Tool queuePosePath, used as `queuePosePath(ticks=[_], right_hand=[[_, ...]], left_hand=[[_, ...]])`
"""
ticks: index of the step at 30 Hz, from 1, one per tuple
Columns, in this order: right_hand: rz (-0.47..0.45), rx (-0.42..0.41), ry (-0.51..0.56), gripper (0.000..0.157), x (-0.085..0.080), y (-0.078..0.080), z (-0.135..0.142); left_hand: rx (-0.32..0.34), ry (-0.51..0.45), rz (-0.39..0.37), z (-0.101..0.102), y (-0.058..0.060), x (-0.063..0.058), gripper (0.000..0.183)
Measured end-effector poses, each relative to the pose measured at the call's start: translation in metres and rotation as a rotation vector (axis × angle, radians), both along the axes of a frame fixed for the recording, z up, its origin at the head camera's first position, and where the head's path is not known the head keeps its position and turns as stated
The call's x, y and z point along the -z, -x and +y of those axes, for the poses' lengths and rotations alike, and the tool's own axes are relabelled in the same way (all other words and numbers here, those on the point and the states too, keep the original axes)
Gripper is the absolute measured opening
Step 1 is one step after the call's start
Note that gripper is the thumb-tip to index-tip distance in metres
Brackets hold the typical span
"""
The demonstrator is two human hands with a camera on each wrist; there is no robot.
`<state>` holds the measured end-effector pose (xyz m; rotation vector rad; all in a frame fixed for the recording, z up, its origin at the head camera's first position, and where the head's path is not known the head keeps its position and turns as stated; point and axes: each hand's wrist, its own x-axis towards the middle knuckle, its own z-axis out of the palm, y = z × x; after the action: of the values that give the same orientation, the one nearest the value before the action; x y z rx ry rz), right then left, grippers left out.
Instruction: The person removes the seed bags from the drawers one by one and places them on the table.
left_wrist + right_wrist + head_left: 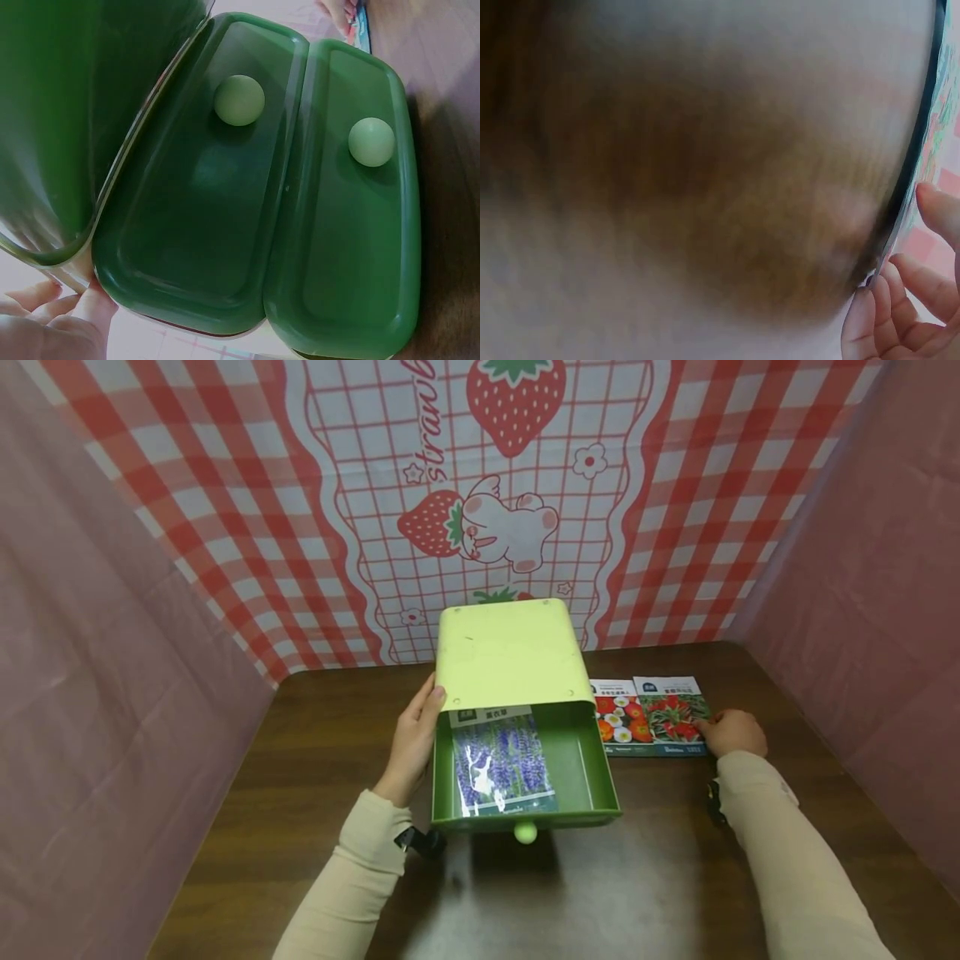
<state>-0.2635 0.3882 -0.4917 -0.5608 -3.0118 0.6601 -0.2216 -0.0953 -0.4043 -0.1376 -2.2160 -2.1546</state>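
A light green drawer cabinet (513,652) stands on the table, its green top drawer (567,760) pulled out. Inside the drawer lies a flower seed packet (501,760) with purple blooms. My left hand (411,743) rests against the cabinet's left side, thumb near the top edge, fingers along the wall. To the right of the cabinet, my right hand (737,732) pinches the right edge of a seed packet with red flowers (672,717). In the right wrist view, thumb and fingers (932,289) meet at that packet's edge.
Left of the red-flower packet lies another packet (621,720) with orange and white flowers. Two lower drawers, pushed in, show round knobs (239,100) in the left wrist view. A checked strawberry cloth (517,485) hangs behind the brown table (300,777).
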Motion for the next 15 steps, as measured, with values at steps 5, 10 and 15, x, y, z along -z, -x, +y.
queuePosePath(ticks=[5,10,15], right_hand=[[-0.007,-0.006,-0.010,0.055,-0.002,0.000,0.001],[0.036,-0.022,0.023,0.060,-0.006,0.001,0.003],[0.159,-0.019,0.147,0.065,-0.019,0.000,-0.004]], left_hand=[[0.000,-0.015,-0.001,0.000,-0.001,-0.001,0.062],[0.002,-0.008,-0.003,0.001,-0.001,-0.001,0.064],[0.007,-0.004,-0.009,0.000,-0.001,-0.001,0.063]])
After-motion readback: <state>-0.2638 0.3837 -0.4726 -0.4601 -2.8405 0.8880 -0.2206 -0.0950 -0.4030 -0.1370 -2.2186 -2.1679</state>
